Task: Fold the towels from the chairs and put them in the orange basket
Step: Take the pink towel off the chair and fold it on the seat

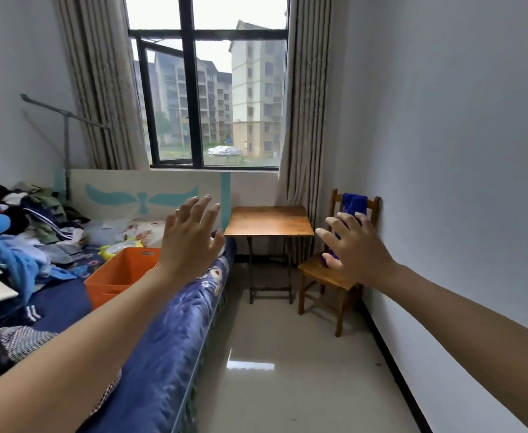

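Narrow bedroom, white walls, glossy pale tiled floor [287,354], black-framed window [209,89] between beige curtains on the far wall.

1. Heap of mixed clothes [22,226]: far left on the bed, well left of the left-hand fingers.
2. Bed with blue floral quilt [175,332]: along the left wall, running under the left forearm, below the left-hand fingers.
3. Orange rectangular plastic basket [122,270]: upright on the bed, below and just left of the left-hand fingers; the left wrist covers its right corner.
4. Left hand [190,242]: raised, back toward the camera; fingers [204,207] straight, spread apart, holding nothing.
5. Brown wooden folding worktop [269,220]: under the window, between the left-hand fingers and the right-hand fingers, farther off than both.
6. Right hand [357,248]: reaching forward, back toward the camera; fingers [337,226] spread and lightly bent, gripping nothing visible.
7. Dark blue towel [354,204]: draped over the chair's top rail, showing just above the right-hand fingers and again below the thumb at the seat; the hand hides its middle. Contact between fingers and towel cannot be told.
8. Brown wooden slat-back chair [315,271]: against the right wall, just right of the worktop, behind and below the right-hand fingers.
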`<state>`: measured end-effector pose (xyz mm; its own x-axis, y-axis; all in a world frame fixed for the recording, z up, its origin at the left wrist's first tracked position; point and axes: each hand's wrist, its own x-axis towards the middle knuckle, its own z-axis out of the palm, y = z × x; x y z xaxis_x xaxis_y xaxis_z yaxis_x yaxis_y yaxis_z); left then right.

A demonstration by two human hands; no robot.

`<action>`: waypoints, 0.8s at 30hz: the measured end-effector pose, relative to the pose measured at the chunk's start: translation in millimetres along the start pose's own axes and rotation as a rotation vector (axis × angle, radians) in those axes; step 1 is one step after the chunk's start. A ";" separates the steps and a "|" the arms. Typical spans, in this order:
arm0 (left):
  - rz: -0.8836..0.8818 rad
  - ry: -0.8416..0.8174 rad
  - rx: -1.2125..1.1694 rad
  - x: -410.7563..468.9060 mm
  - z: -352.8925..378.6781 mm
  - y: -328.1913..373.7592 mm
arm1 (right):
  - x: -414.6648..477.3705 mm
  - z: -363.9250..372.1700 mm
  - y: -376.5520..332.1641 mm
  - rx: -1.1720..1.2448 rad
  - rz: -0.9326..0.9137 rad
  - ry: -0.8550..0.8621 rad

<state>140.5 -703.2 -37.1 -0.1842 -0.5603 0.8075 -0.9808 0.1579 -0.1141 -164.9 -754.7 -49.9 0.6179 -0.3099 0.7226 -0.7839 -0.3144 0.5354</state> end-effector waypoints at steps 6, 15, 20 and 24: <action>-0.004 0.010 -0.001 28.1 80.4 -29.2 | 29.9 89.4 4.6 0.095 0.060 -0.014; -0.019 -0.034 -0.004 88.6 200.7 -93.1 | 94.3 217.0 17.1 0.071 0.037 -0.026; 0.046 -0.026 -0.057 150.3 265.0 -124.5 | 136.4 276.2 38.9 0.035 0.092 -0.052; 0.056 -0.007 -0.161 194.8 332.1 -121.0 | 144.0 328.3 55.5 0.041 0.177 -0.106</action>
<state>202.3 -1101.4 -58.2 -0.2389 -0.5523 0.7987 -0.9464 0.3166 -0.0642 -99.4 -1111.3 -59.7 0.4751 -0.4557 0.7528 -0.8792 -0.2819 0.3842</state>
